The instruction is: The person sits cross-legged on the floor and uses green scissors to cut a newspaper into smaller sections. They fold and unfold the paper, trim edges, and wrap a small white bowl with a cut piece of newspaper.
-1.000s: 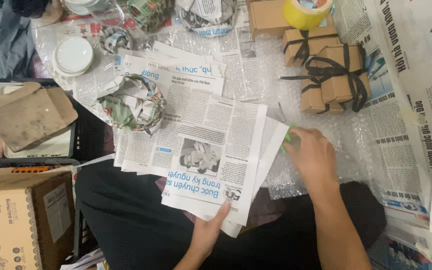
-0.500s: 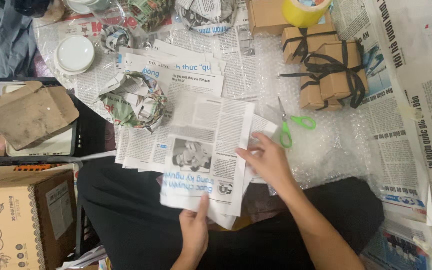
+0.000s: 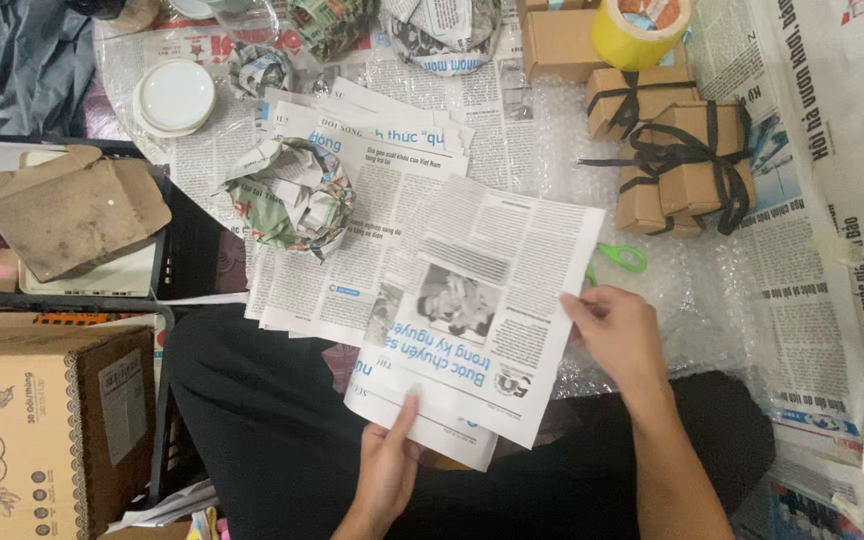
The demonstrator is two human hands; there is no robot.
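Over the lap, newspaper sheet (image 3: 482, 310) (tilted) clamped between both hands' fingers (image 3: 582, 305), lower and right edges

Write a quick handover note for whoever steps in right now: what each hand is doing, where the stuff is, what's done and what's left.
Left hand: grip on the near edge of the newspaper sheet, over the lap.
Right hand: grip on the sheet's right edge.
Green-handled scissors: on the bubble wrap, beside the right hand.
Done: brown boxes tied with black ribbon stacked beyond the scissors; one newspaper-wrapped bundle on the paper stack.
Left: the held sheet is flat, nothing wrapped in it yet.
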